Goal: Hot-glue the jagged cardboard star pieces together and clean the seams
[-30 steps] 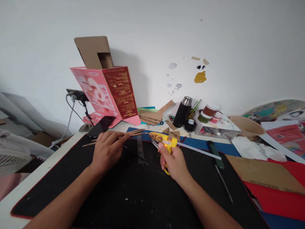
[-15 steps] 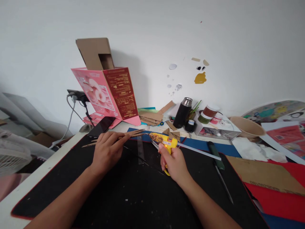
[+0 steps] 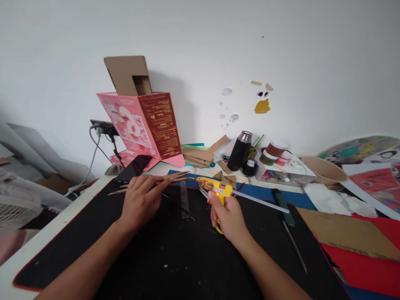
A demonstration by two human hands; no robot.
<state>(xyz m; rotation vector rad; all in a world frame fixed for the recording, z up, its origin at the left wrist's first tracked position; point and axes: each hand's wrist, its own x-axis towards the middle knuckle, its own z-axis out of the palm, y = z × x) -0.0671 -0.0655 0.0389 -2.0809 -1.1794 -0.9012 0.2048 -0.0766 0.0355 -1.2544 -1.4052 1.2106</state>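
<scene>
My right hand (image 3: 227,216) is wrapped round the handle of a yellow glue gun (image 3: 215,188), whose small orange light is lit and whose nozzle points left toward the tips of some thin brown cardboard strips (image 3: 175,178). My left hand (image 3: 141,200) lies on those strips with its fingers pressed down, pinning them to the black mat (image 3: 175,258). A clear ruler (image 3: 185,199) lies on the mat between the two hands.
A pink carton (image 3: 146,125) stands at the back with a phone (image 3: 135,167) before it. A black flask (image 3: 239,151), small jars (image 3: 275,149), a paper bowl (image 3: 323,168), a green-handled tool (image 3: 286,214), brown cardboard (image 3: 350,229) and red sheets fill the right side.
The view has tipped slightly, shifting everything a little lower in the picture. Both hands hold their places on the strips and the glue gun.
</scene>
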